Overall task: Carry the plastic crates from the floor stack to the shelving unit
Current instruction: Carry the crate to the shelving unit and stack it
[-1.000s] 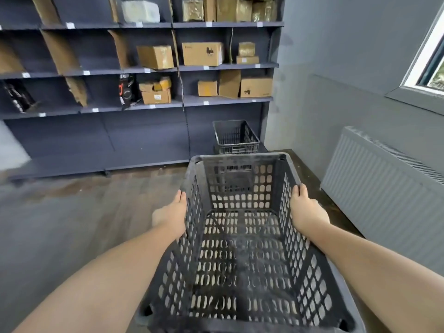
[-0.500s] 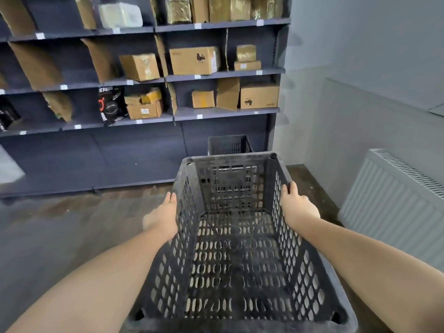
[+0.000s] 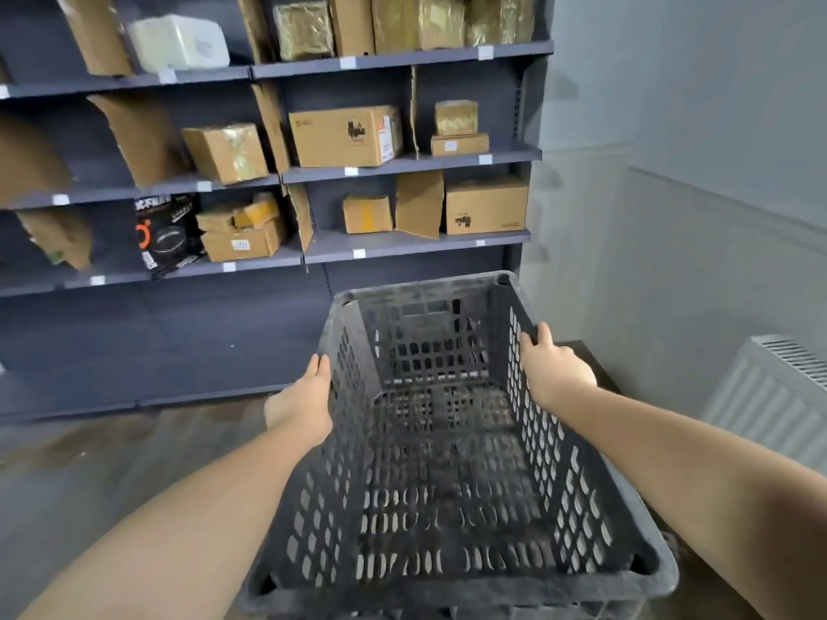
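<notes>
Writing: printed marks on the cardboard boxes [image 3: 344,136] and white tags on the shelf edges were too blurred to read.
Crate [image 3: 443,440]: dark grey plastic, perforated walls and floor, empty, dusty; held in the air in front of the shelving unit [image 3: 402,243].
Left hand [image 3: 304,402]: fingers curled over the crate's left rim, gripping it.
Right hand [image 3: 552,373]: fingers wrapped over the right rim, thumb outside.
Radiator [image 3: 769,396]: right of the crate.

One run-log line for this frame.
phase: carrying | crate: empty, held | left hand, right hand: gripping sides | ahead: shelving unit
</notes>
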